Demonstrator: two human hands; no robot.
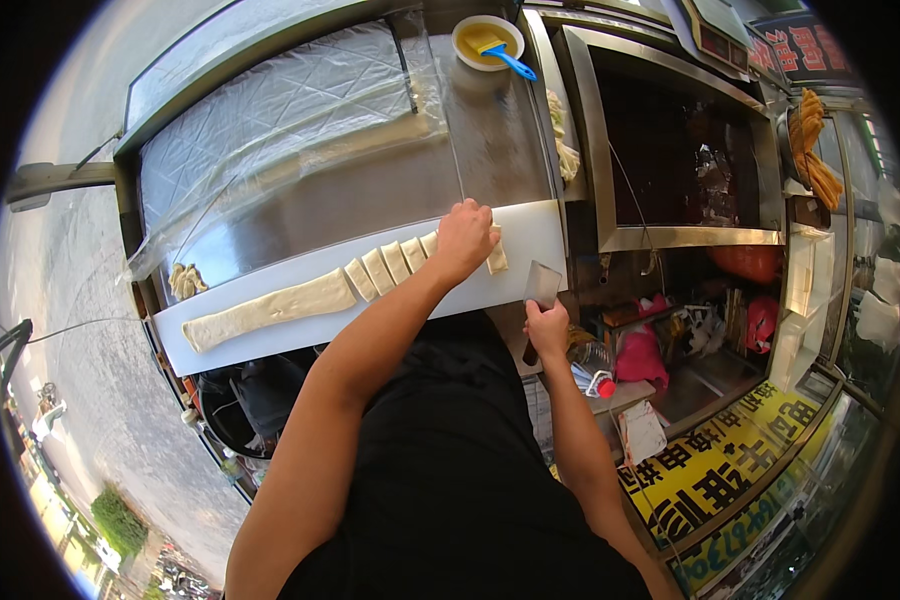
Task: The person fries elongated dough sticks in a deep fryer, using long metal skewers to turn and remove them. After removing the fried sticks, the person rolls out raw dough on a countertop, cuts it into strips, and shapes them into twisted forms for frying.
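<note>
A long white cutting board [300, 330] lies across in front of me. On it rests an uncut strip of dough [270, 309], with several cut dough pieces [377, 271] in a row to its right. My left hand [467, 232] is over the right part of that row, fingers bent down; whether it grips a piece is hidden. Just right of it lies a separate piece of dough [498, 251]. My right hand [547, 328] holds a cleaver [544, 283] by its dark handle, the blade pointing away from me over the board's near right edge.
Beyond the board is a metal worktop [360, 184] partly under clear plastic sheeting [292, 112]. A bowl [461, 49] of yellow liquid holds a blue-handled brush [514, 61]. To the right are a metal-framed vat of dark liquid [667, 150] and fried dough sticks [814, 150].
</note>
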